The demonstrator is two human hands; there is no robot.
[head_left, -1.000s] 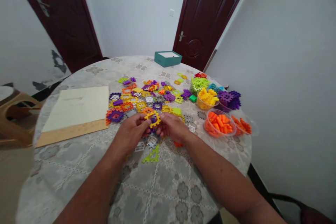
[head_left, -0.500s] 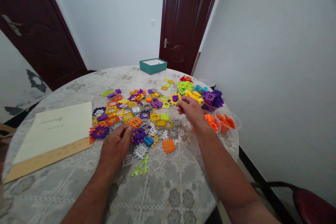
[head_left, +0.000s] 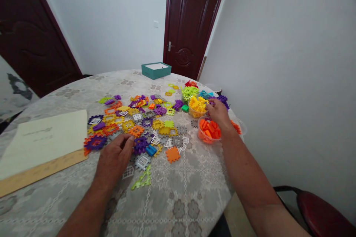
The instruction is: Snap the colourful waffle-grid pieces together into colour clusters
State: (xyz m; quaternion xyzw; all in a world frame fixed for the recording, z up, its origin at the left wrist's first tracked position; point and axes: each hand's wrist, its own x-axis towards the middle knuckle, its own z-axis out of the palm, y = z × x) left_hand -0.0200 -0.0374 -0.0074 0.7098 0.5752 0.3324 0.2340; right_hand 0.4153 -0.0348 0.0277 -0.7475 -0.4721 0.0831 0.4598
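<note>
My left hand (head_left: 114,155) rests at the near left of the pile, thumb and fingers curled together. Its fingertips are beside a purple notched piece (head_left: 140,145); I cannot tell whether they grip anything. To the right, my right hand (head_left: 218,113) is closed at the right rim of a clear bowl of yellow pieces (head_left: 198,104). Whatever is in its fingertips blends with the yellow and cannot be made out. Just below stands a bowl of orange pieces (head_left: 210,129). Purple pieces (head_left: 223,100) show partly behind the right hand.
Lime pieces (head_left: 190,92), red pieces (head_left: 191,83) and teal pieces (head_left: 205,94) sit at the far right. A teal box (head_left: 156,70) stands at the back. On the left lies a pale board (head_left: 44,137). Loose interlocking plates, such as an orange square (head_left: 172,154), cover the table's middle.
My right hand has moved right, from a yellow square frame at the pile's edge to the yellow bowl. The view has shifted slightly right. The left hand stays by the purple piece.
</note>
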